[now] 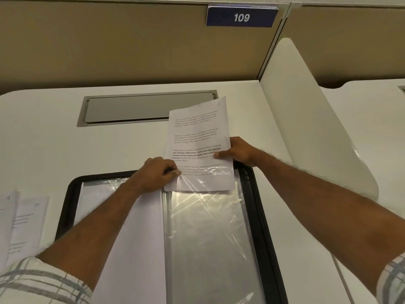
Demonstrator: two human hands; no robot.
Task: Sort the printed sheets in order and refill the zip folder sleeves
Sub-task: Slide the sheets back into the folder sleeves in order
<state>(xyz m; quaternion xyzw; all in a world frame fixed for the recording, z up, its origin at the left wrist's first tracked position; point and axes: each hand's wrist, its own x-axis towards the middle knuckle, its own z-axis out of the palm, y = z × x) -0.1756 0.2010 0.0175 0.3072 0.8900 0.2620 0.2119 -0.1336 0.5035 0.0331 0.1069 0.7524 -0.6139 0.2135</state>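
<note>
White desk [43,139], grey cable hatch [131,108], tan partition [109,44], blue 109 sign [241,17], white divider [302,110]

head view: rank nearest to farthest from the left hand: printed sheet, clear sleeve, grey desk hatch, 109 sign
1. printed sheet and clear sleeve: both at the left hand's fingertips, too close to call
2. grey desk hatch: farther back, centre
3. 109 sign: top, farthest back

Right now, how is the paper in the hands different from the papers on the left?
The white printed sheet is gripped by the right hand; the loose white sheets lie untouched on the desk. That sheet's lower end sits inside the clear plastic sleeve the left hand pinches; the loose sheets are uncovered. Both carry printed text.
</note>
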